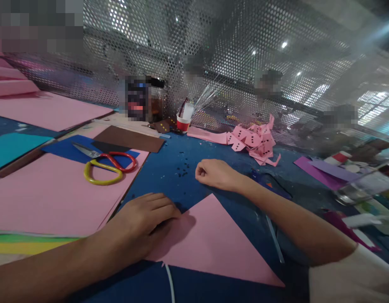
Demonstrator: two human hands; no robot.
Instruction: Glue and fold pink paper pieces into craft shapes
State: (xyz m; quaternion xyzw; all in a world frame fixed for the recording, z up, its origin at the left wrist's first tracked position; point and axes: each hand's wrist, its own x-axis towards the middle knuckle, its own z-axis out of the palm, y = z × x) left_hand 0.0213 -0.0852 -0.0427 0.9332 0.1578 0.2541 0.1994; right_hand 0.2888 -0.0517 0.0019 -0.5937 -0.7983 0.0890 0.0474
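Observation:
A pink sheet of paper (213, 240) lies as a large triangle on the blue tabletop in front of me. My left hand (153, 221) rests over its left corner with bent fingers pressed on the paper; the fingertips are partly hidden. Beyond the triangle's top point, my right hand (215, 173) is closed in a loose fist near the table, apart from the paper. Whatever it may hold is hidden. Small black paper bits (182, 168) are scattered just left of that hand.
Red-and-yellow scissors (110, 168) lie on stacked pink sheets (49, 193) at left. Behind stand a red-and-white cup (183, 123) and a pile of dotted pink paper shapes (254, 139). A perforated metal screen (169, 42) closes off the back. Purple paper (321, 172) lies at right.

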